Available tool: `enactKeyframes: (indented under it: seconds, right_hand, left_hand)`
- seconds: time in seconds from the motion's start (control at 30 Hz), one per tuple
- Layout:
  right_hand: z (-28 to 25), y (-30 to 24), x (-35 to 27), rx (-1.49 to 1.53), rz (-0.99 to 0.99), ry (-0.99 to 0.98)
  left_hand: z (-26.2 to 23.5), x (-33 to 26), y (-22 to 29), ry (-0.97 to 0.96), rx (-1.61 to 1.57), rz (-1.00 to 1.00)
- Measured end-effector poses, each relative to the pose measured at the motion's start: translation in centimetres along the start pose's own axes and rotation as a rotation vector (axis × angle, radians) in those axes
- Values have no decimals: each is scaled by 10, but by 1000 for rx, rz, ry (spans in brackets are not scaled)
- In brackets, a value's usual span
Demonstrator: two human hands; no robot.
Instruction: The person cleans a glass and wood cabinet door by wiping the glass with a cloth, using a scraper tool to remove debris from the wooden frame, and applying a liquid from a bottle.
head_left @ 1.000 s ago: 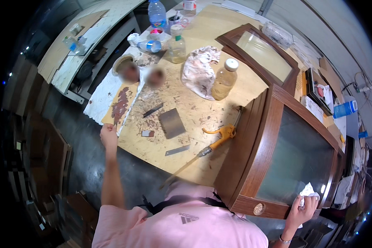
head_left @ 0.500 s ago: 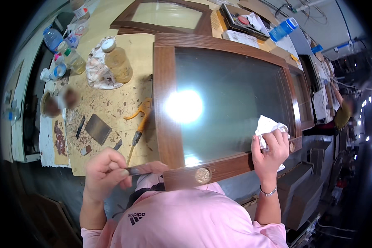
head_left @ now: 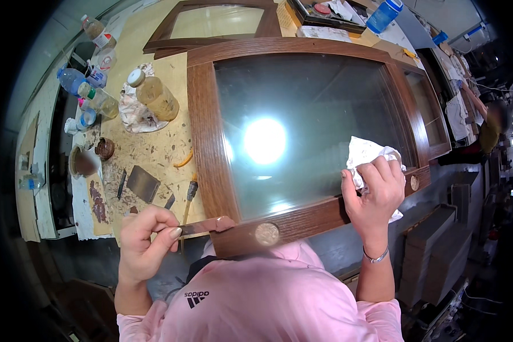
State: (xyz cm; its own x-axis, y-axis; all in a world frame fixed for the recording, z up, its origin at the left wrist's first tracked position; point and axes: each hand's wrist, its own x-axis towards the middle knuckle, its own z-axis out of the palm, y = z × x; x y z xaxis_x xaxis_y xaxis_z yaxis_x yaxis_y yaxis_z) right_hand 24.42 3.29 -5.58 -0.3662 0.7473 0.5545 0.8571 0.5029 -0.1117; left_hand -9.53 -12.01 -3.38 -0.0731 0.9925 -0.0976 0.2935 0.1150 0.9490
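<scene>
Right, left grip [head_left: 149, 242] pinching paste-tipped blade [head_left: 196, 228] at glazed door [head_left: 313, 224], counter's [head_left: 171, 168] near edge, right grip [head_left: 379, 196] clutching white cloth [head_left: 363, 153].

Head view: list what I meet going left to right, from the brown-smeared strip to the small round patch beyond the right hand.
Brown-smeared strip, left hand, flat blade, larger round patch, right hand, small round patch.

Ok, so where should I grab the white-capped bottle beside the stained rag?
Grip the white-capped bottle around mid-body, probably from the near side. It appears to be standing, with a broad, rounded body below a narrower cap. The stained rag crowds its left and the wood-framed glass panel lies to its right, while the bench nearer you looks more open.
</scene>
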Motion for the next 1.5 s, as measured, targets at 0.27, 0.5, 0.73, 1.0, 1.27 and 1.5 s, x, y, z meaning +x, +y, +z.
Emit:
enactKeyframes:
  seconds: [0.27, 0.5, 0.73, 1.0, 1.27, 1.5]
  right_hand:
    - [0, 3, 0, 14, -6, 18]
    - [2, 3, -2, 36, -2, 13]
    - [1, 4, -1, 52, 0, 15]
    - [1, 3, -2, 44, 6, 24]
    - [1, 3, -1, 53, 7, 28]
    - [0, 4, -1, 63, 10, 23]
  left_hand:
    - [7, -2, 4, 59, 48, -40]
    - [11, -5, 11, 74, 132, -39]
    - [12, -9, 8, 84, 166, 13]
    - [8, -7, -5, 156, 134, 277]
    - [7, -6, -13, 138, 165, 313]
    - [7, -1, -16, 84, 228, 341]
